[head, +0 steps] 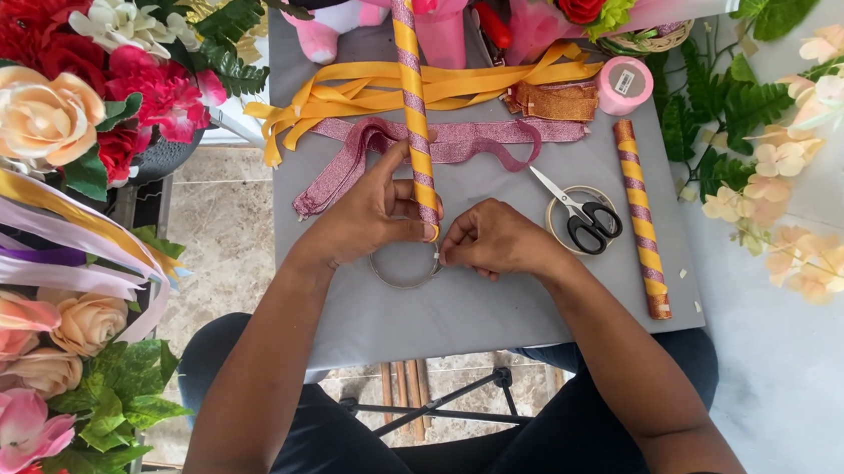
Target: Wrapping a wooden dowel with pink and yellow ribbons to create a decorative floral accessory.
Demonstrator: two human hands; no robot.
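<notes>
My left hand [372, 214] grips the lower end of a long stick wrapped in yellow and pink glitter ribbon [414, 97], which runs away from me up the grey table [508, 305]. My right hand [496, 241] pinches something small at the stick's near tip, fingers closed; what it holds is too small to tell. Under both hands lies a clear tape ring [397, 274].
A second wrapped stick [639, 215] lies at right. Scissors [581, 214] rest on a tape roll. Yellow ribbons [350, 92], pink glitter ribbon [336, 168], a copper ribbon [554, 101] and a pink tape roll [624, 84] lie at the back. Artificial flowers [41, 116] crowd both sides.
</notes>
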